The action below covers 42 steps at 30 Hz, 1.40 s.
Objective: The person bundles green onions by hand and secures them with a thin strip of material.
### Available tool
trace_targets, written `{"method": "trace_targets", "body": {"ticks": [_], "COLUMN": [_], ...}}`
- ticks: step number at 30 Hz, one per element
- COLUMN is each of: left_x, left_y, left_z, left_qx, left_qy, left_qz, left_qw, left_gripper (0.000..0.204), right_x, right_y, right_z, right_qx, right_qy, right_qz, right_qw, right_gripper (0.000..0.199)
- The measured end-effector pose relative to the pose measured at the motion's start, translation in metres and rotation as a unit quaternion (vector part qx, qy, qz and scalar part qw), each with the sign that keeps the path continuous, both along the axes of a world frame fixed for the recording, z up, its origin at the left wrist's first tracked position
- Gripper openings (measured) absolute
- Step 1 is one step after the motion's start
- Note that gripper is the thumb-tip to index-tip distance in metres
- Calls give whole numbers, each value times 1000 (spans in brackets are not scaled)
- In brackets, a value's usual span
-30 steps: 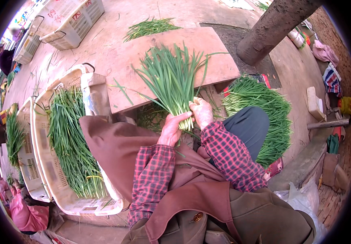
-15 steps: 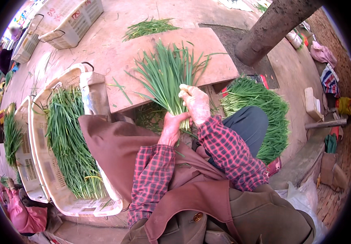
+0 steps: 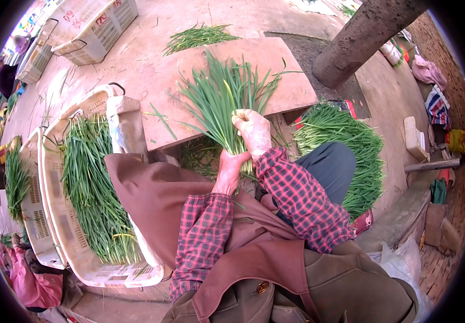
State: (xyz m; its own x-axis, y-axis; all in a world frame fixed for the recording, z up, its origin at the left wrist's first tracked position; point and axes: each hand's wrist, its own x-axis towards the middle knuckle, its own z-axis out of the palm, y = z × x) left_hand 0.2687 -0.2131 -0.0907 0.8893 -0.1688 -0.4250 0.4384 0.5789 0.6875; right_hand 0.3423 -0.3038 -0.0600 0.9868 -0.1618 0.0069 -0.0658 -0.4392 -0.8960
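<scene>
My left hand [image 3: 229, 168] is wrapped round the pale stem ends of a bunch of green chives [image 3: 216, 105]. The long leaves fan out away from me above a low wooden board [image 3: 159, 81]. At the bunch's right side, my right hand [image 3: 254, 132] is closed, thumb and forefinger pinched at a yellowish chive leaf among the green ones. Part of its grip is hidden behind the knuckles. A big heap of chives [image 3: 345, 145] lies to the right, beside my knee.
On my left stands a white plastic basket [image 3: 52, 199] filled with chives. More crates [image 3: 95, 46] sit at the far left. Loose chives [image 3: 197, 39] lie beyond the board. A thick post [image 3: 351, 48] rises at far right. A person in pink [image 3: 36, 282] is at the lower left.
My right hand has shifted slightly left and curled tighter against the bunch. A yellowish leaf now shows by its fingertips. My left hand keeps its hold on the stems.
</scene>
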Motion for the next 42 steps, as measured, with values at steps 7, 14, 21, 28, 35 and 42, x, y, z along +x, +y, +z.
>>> {"method": "trace_targets", "body": {"ticks": [7, 14, 21, 28, 35, 42], "left_x": [0, 4, 4, 6, 5, 4], "left_y": [-1, -6, -7, -9, -11, -11], "left_z": [-6, -28, -30, -31, -34, -22], "left_qx": [23, 60, 45, 6, -11, -46], "left_qy": [-13, -19, -22, 11, -22, -21], "left_qz": [4, 21, 27, 36, 35, 36], "left_qw": [1000, 998, 998, 999, 999, 998], "left_gripper": [51, 52, 52, 46, 36, 42], "right_x": [0, -3, -15, -24, -21, -27], "right_y": [8, 4, 12, 22, 19, 16], "right_z": [16, 4, 8, 0, -2, 2], "right_qx": [40, -160, -49, 18, 71, 117], "right_qy": [22, -172, -137, -74, 15, -12], "right_qz": [16, 6, 33, -26, -104, -120], "right_qw": [999, 972, 989, 997, 992, 986], "right_gripper": [31, 26, 27, 27, 29, 29]}}
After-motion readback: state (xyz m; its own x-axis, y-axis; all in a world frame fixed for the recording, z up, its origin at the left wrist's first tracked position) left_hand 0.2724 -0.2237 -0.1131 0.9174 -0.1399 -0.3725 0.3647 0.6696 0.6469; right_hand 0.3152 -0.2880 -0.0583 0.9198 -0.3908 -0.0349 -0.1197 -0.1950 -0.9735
